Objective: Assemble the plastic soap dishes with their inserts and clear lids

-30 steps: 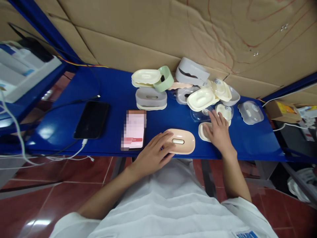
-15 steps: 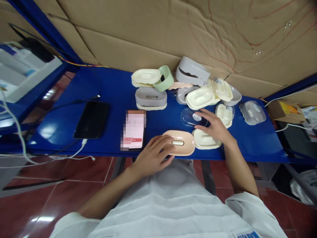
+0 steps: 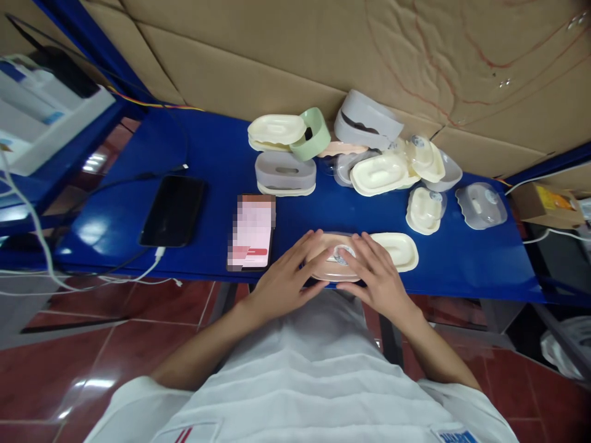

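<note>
Brown cardboard [image 3: 258,55] backs a blue tabletop [image 3: 217,154], where the left hand [image 3: 293,267] and right hand [image 3: 381,277], fingers loosely spread and curved, clasp a peach oval dish [image 3: 339,272] under a clear lid [image 3: 337,238] from both ends, covering much of it, thumbs at its near edge. Just beside the right fingers, partly hidden by them, lies a cream dish [image 3: 405,251]; near the left fingers is a lit phone [image 3: 253,234]. Beyond all the fingertips crowd a grey oval box [image 3: 284,173], a green oval ring [image 3: 316,141] and a cream scalloped dish [image 3: 381,173].
</note>
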{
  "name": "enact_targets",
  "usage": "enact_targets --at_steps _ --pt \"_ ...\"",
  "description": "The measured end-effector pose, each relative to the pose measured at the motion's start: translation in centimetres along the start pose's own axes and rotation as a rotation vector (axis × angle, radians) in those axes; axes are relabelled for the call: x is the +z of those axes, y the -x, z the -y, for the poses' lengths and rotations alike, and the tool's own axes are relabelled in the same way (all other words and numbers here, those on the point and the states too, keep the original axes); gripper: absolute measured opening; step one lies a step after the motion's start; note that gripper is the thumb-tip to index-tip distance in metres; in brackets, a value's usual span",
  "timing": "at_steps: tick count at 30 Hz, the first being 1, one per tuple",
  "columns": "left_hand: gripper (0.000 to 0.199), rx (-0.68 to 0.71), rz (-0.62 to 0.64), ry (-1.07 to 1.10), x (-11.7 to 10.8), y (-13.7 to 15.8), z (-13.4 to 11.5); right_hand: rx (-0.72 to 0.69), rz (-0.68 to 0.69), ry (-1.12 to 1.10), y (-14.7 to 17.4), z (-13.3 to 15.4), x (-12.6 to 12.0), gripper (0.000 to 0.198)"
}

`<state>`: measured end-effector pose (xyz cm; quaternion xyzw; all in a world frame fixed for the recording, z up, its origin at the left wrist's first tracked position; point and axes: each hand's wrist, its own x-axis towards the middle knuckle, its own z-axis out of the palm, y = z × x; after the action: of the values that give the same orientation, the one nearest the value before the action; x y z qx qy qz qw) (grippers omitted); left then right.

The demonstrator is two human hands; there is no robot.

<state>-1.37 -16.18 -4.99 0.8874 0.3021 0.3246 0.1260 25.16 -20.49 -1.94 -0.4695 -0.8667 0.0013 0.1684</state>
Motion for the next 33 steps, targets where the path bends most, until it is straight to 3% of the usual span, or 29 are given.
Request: enact_targets --at_steps 13,25,27,29,33 --pt "0.077 -0.017 0.045 0.029 -0.2 0.1 -0.1 0.012 0.005 -0.062 0.9 -0.5 1.3 0.094" --pt "0.078 -0.009 0.001 -0.016 -0.1 0.2 -0.1 -0.053 -0.032 -0.072 0.7 -1.5 1.3 0.088" --pt "0.079 -0.006 -0.023 -0.028 -0.1 0.2 -0.1 -0.042 -0.127 -0.031 1.5 -2.2 0.4 0.092" --pt "0.077 0.021 -0.032 -0.043 0.0 0.3 -0.3 0.032 -0.308 0.054 3.2 -3.5 -0.8 0.094" --pt "0.066 0.048 -0.011 -0.091 -0.2 0.1 -0.6 0.417 -0.626 0.305 8.6 -8.6 -3.2 0.085"
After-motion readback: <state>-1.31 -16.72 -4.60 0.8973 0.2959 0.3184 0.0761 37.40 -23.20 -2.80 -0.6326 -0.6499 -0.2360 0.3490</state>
